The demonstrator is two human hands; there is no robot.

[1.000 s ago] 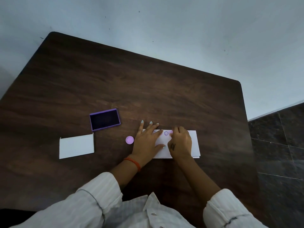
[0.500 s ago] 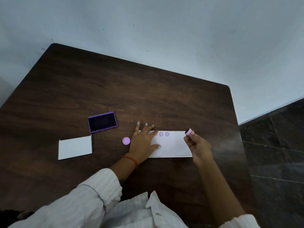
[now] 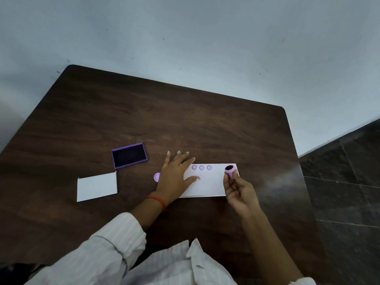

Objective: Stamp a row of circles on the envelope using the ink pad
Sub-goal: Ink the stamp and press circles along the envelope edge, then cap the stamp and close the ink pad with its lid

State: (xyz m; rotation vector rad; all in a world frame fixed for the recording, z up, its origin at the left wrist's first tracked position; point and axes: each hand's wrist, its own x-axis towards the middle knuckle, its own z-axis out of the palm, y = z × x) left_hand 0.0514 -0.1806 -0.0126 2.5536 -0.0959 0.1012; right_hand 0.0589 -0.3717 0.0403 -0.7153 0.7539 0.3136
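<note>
A white envelope lies flat on the dark wooden table. Three purple circle prints run along its top edge. My left hand rests flat on the envelope's left end, fingers spread. My right hand hovers over the envelope's right end and holds a small pink round stamp, its dark inked face turned up. The open purple ink pad sits to the left of my left hand, apart from it.
A pink round cap lies beside my left wrist. A white card sits further left, below the ink pad. The table's right edge borders a dark tiled floor. A grey wall stands behind.
My right hand lifted the stamp off the envelope and drew it to the right, turning its face up. A third print now shows. My left hand stayed in place.
</note>
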